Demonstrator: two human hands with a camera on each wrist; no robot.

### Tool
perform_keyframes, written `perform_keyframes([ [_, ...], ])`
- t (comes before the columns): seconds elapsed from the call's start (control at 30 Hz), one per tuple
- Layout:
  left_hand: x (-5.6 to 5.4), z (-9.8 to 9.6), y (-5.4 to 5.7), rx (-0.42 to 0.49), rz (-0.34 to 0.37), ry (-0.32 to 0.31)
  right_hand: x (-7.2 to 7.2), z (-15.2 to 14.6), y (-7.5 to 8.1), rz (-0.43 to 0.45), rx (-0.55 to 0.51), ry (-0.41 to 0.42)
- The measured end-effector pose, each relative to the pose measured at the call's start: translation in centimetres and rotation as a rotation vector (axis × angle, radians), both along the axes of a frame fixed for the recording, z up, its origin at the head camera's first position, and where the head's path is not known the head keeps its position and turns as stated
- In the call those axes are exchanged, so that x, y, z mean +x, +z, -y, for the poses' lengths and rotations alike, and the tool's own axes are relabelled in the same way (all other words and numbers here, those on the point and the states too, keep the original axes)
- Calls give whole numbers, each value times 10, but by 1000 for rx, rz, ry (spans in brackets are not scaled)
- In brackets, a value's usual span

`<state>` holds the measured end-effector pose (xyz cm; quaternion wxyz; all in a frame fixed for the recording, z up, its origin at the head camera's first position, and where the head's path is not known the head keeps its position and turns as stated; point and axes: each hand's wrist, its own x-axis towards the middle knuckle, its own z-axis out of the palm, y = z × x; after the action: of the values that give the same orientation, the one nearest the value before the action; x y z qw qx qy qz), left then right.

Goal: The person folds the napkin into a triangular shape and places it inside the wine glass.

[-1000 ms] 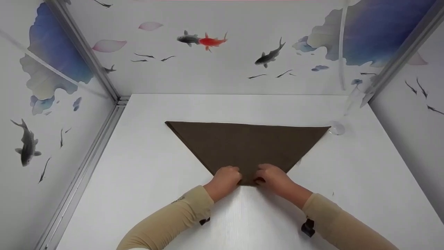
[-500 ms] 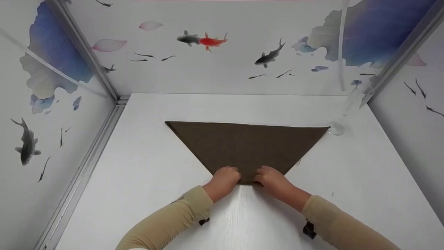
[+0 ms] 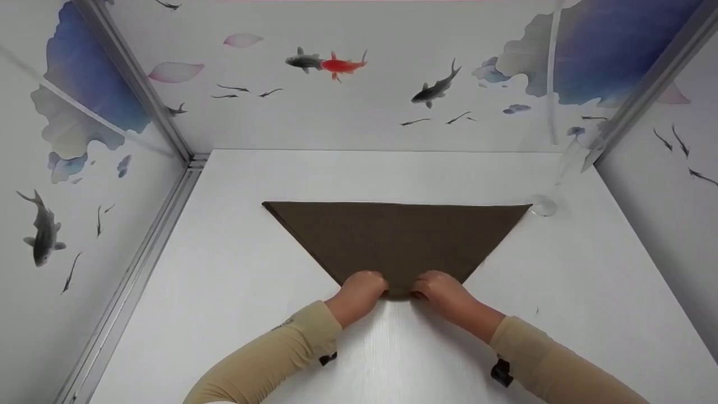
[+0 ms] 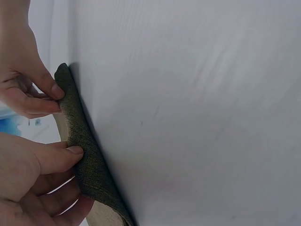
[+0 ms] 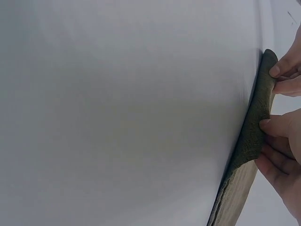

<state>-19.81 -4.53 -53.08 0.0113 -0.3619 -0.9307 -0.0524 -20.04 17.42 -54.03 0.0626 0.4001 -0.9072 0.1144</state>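
Observation:
A dark brown towel point(image 3: 395, 241) lies folded on the white table, its long straight edge at the far side and its sides narrowing toward me. At the short near edge my left hand point(image 3: 362, 294) pinches the left part and my right hand point(image 3: 443, 292) the right part, a small gap between them. In the left wrist view the near edge is a thick rolled strip point(image 4: 89, 160), with the left thumb on it and the fingers beneath. In the right wrist view the right hand point(image 5: 284, 150) holds the same roll the same way; layered folds show beside it.
A clear round disc point(image 3: 543, 206) lies by the towel's far right corner, with a faint transparent piece point(image 3: 572, 160) behind it. White panels with printed fish stand at the back and both sides. A metal rail point(image 3: 134, 269) runs along the left.
The towel's far edge, most of all its far left corner, has shifted slightly toward me. Both hands keep their hold on the near edge and have barely moved.

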Motion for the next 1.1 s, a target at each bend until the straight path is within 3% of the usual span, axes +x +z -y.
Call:
perform_keyframes([
  [0.27, -4, 1, 1, 60, 105, 57, -3, 1, -4, 20, -38, -28],
  [0.5, -8, 0, -1, 108, 105, 88, -6, 3, -3, 98, -26, -99],
  [0.6, -9, -1, -2, 133, 79, 96, -7, 3, -3, 113, -34, -124],
  [0.7, -9, -1, -2, 130, 7, 90, -7, 3, -5, 108, -42, -141],
  [0.87, -7, -2, -5, 33, -173, 37, -7, 3, -9, 36, -39, -127],
  [0.93, -7, -1, -5, -4, -213, 13, -8, 3, -9, 2, -32, -122],
  [1.1, -5, 0, -3, -14, -174, 1, -7, 4, -9, -19, 17, -140],
])
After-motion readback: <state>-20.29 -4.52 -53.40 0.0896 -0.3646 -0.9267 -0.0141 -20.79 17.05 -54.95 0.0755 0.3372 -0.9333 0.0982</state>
